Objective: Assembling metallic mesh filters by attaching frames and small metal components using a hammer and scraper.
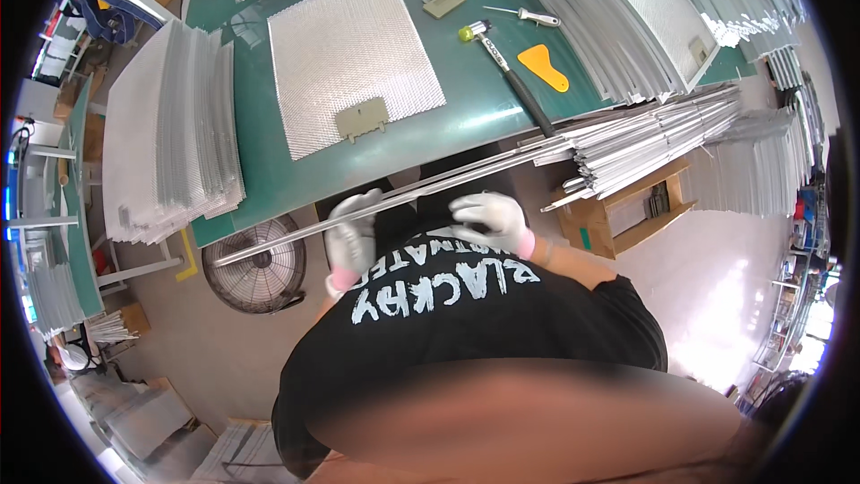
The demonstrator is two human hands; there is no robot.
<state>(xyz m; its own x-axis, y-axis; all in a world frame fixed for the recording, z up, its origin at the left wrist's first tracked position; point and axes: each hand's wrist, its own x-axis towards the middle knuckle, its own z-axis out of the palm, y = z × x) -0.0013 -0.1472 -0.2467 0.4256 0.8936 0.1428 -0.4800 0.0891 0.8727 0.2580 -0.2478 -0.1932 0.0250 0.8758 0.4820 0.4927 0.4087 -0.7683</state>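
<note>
A long, thin silvery metal strip [296,237] slants across in front of me, along the green table's near edge. My left hand [352,237], in a white glove with a pink cuff, is closed around it, with the strip passing between thumb and fingers. Just below the strip, my right hand [491,217] wears the same kind of glove; its fingers are apart and loosely bent, with nothing visible in them. On the table beyond lies a silvery mesh panel [349,54], and an olive plastic plate [362,116] rests on its near edge.
Stacked mesh panels stand at left [170,125] and right [618,27]. A mallet [502,63], yellow scraper [544,68] and screwdriver [528,16] lie on the table [269,188]. Bundled metal strips [654,139] rest over a cardboard box [627,215]. A fan [255,273] stands below the table.
</note>
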